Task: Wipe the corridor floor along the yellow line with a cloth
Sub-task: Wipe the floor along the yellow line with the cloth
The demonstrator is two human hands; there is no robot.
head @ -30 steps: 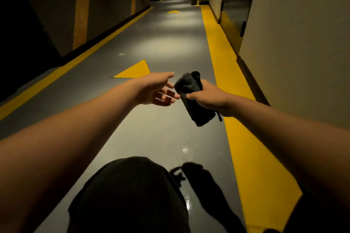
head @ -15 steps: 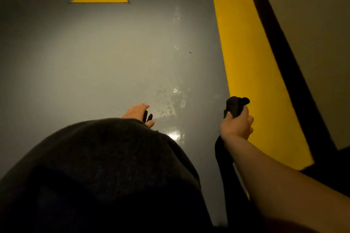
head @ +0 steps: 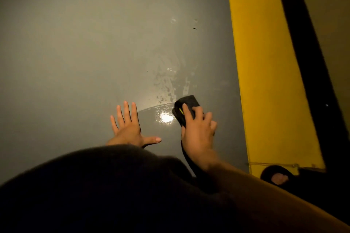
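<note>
A dark folded cloth (head: 188, 103) lies on the grey corridor floor (head: 85, 53), a little left of the broad yellow line (head: 265, 62). My right hand (head: 197, 130) presses down on the cloth, fingers bent over its near part, with a tail of cloth trailing back under my wrist. My left hand (head: 130, 128) rests flat on the floor with fingers spread, to the left of the cloth. A wet, shiny patch (head: 166, 117) with smeared marks lies between and beyond the two hands.
A black skirting strip (head: 306, 62) and the wall (head: 331, 15) run right of the yellow line. My dark-clothed knee (head: 94, 185) fills the lower left. A foot in a dark sandal (head: 278, 177) sits at the line's near end.
I have crouched down to the floor. The right hand lowered the cloth onto the floor and the left hand went flat on the floor beside it.
</note>
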